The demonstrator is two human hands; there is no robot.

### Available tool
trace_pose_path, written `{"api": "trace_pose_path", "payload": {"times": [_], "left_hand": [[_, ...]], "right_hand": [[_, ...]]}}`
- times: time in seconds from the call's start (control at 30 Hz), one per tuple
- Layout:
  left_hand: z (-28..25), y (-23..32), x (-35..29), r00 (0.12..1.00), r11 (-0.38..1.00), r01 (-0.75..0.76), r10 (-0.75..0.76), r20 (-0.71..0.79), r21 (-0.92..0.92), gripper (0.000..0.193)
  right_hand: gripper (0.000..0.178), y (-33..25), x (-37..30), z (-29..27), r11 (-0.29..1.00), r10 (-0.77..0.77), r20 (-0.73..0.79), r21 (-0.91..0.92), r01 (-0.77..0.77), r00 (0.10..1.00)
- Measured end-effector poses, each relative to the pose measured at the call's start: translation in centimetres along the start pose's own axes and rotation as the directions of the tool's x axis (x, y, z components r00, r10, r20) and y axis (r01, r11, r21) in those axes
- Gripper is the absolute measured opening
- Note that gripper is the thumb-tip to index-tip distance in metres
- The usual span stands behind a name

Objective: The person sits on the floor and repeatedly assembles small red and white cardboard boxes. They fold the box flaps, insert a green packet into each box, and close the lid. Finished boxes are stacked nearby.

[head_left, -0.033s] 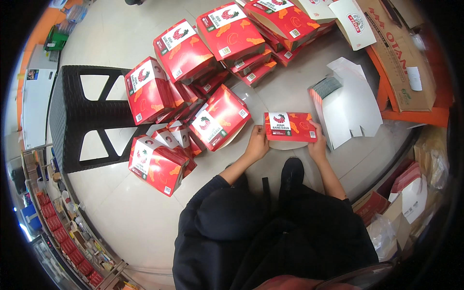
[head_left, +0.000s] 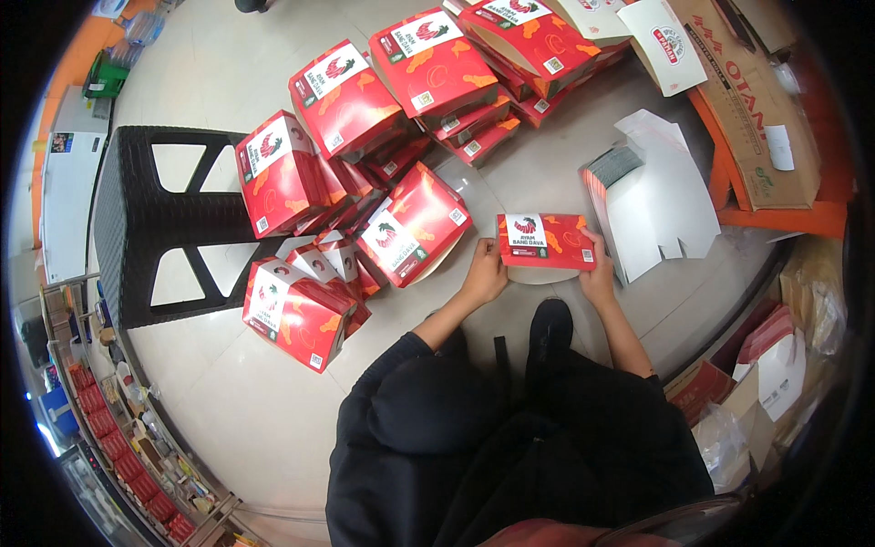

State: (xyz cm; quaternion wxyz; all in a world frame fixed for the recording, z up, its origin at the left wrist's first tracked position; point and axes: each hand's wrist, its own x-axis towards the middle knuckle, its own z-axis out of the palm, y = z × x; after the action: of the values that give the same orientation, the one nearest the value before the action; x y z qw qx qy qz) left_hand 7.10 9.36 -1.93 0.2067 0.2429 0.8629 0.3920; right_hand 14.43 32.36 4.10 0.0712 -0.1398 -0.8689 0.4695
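Note:
A red and white paper food box [head_left: 545, 244] is held level in front of my body. My left hand [head_left: 488, 271] grips its left end, and my right hand [head_left: 597, 264] has its right end, the thumb on the upper face. The fingers beneath are partly hidden. To the right lies a stack of flat, unfolded box blanks [head_left: 661, 201], pale side up. On the left are piles of similar folded boxes, the closest to my left hand being a tilted red box [head_left: 415, 224]. Another folded box [head_left: 296, 314] rests lower left.
A black plastic stool [head_left: 169, 219] lies on its side at the left, against the piles. More stacked boxes [head_left: 538, 46] stand at the far side. A brown carton [head_left: 761, 118] sits on an orange surface at right. Plastic bags [head_left: 725, 447] and cardboard fill the lower right.

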Motion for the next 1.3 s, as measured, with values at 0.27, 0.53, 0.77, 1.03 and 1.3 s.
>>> {"api": "trace_pose_path", "payload": {"times": [0.27, 0.53, 0.77, 1.03, 1.3], "left_hand": [[-4.0, 1.7, 1.3, 0.782, 0.436, 0.622, -0.385, 0.49, -0.65, 0.055], [-3.2, 1.5, 0.4, 0.949, 0.805, 0.304, -0.302, 0.089, -0.509, 0.042], [-5.4, 3.6, 0.5, 0.919, 0.765, 0.383, -0.371, 0.132, -0.518, 0.044], [-4.7, 2.0, 1.8, 0.935, 0.715, 0.333, -0.337, 0.114, -0.614, 0.04], [-3.3, 0.2, 1.8, 0.928, 0.691, 0.329, -0.363, 0.085, -0.643, 0.036]], "right_hand": [[0.062, 0.1, 0.6, -2.7, 0.901, 0.101, 0.352, 0.365, -0.236, 0.931], [0.06, 0.8, 0.1, -1.6, 0.74, 0.327, 0.304, 0.506, -0.442, 0.895], [0.044, 2.3, 1.7, -2.4, 0.511, 0.507, 0.475, 0.507, -0.694, 0.72], [0.033, 2.8, 3.7, -2.1, 0.419, 0.465, 0.541, 0.563, -0.712, 0.701], [0.032, 1.9, 4.6, -2.6, 0.405, 0.519, 0.577, 0.484, -0.776, 0.631]]}}
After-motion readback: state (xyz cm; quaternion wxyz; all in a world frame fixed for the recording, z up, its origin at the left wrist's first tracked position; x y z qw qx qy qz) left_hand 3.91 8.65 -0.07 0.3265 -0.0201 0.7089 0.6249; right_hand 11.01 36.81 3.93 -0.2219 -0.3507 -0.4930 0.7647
